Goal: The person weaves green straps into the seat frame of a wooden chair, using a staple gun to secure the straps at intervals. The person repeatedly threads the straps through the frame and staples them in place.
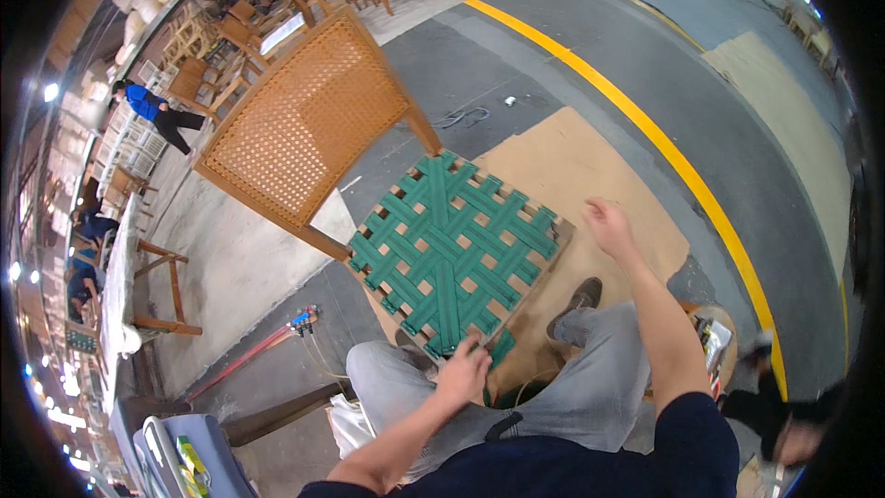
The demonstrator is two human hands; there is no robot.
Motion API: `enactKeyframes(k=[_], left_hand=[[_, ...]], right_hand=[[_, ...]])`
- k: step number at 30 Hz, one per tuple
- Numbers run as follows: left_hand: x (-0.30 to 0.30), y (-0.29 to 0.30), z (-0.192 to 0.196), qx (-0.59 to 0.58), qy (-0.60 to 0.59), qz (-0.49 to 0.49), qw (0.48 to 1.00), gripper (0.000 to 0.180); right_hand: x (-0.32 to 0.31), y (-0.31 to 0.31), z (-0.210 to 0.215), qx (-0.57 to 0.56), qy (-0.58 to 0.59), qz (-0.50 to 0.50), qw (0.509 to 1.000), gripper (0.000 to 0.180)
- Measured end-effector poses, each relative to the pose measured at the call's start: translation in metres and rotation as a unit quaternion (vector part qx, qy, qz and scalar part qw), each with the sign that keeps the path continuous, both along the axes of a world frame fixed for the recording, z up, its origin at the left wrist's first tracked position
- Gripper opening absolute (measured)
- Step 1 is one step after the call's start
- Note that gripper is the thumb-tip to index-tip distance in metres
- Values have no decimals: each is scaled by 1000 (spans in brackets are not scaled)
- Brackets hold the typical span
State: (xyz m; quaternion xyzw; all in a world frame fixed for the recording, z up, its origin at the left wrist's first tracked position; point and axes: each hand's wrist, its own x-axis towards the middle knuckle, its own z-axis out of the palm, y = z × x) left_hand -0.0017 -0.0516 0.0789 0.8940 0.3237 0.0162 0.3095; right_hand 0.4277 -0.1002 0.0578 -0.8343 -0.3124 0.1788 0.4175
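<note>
A wooden chair with a woven cane backrest point(304, 120) stands tilted away to the upper left in front of me. Green webbing straps point(447, 249) criss-cross its seat frame, with gaps between them. At the seat's near corner my left hand point(464, 374) is closed, fingers bent over the frame edge. Beside it, a loose green strap end point(501, 349) hangs down. My right hand point(608, 227) is raised off the seat's right corner, its fingers curled together; whatever they hold, if anything, is too small to make out.
Brown cardboard point(590, 161) lies under the chair. A red hose with a blue fitting point(302, 320) runs along the floor at left. By my right leg sits a round container of tools point(714, 341). A person in blue point(143, 101) walks far left; another person point(793, 424) is at lower right.
</note>
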Motion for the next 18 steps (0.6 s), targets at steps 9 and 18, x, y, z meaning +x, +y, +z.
enactKeyframes(k=[9,18], left_hand=[[-26,-11,-32,-441,38,268,856,31],[-63,-13,-18,-484,-224,436,725,26]], right_hand=[[-34,118,-4,-234,130,117,956,83],[-106,34,-9,-219,78,-46,971,89]])
